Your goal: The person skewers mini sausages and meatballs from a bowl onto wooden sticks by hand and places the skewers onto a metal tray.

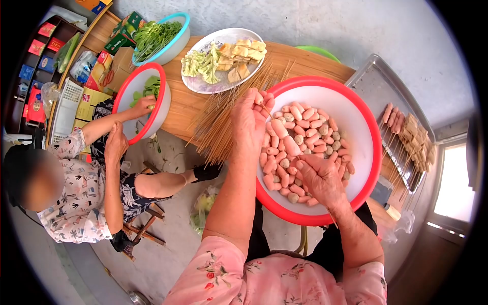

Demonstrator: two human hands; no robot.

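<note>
Pinching a thin skewer (267,110) in our left hand (246,121) over the left rim of the red-rimmed bowl (376,152), we curl our right hand (322,180) over the small sausages (304,123) inside it, but cannot tell whether its fingertips grip one. Loose skewers (218,124) lie left of the bowl on the wooden table (178,109).

Bright daylight (glaring at the doorway (453,183)), with curved, black-rimmed edges.

A pale wall (315,25) rises behind the wooden table (178,109).
</note>
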